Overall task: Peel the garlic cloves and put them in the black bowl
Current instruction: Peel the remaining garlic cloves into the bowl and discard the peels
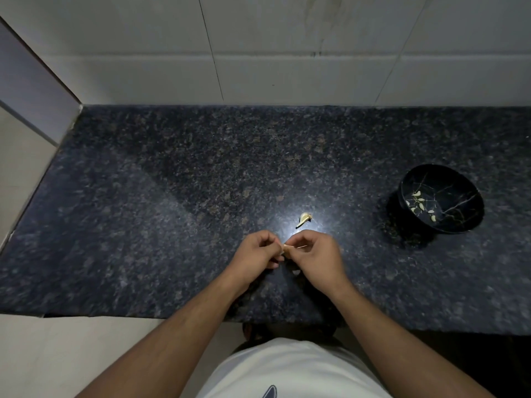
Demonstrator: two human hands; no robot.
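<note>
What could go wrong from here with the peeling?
The clove is pinched between both hands, left hand and right hand, above the counter; a slip could drop it. The bowl sits far to the right, so the carry is long. Peel scrap below may get mixed in.

Dim scene overall. A single bright glare patch is seen on the polished granite counter, just beyond the hands, as if lit from above and behind the camera. A darker wedge of shadow is cast across the counter, fanning out from that patch toward the tiled wall. A soft shadow is thrown left of the black bowl. Straight edges are bowed by wide-angle distortion. Slight blur and grain are noted, stronger toward the frame edges.
</note>
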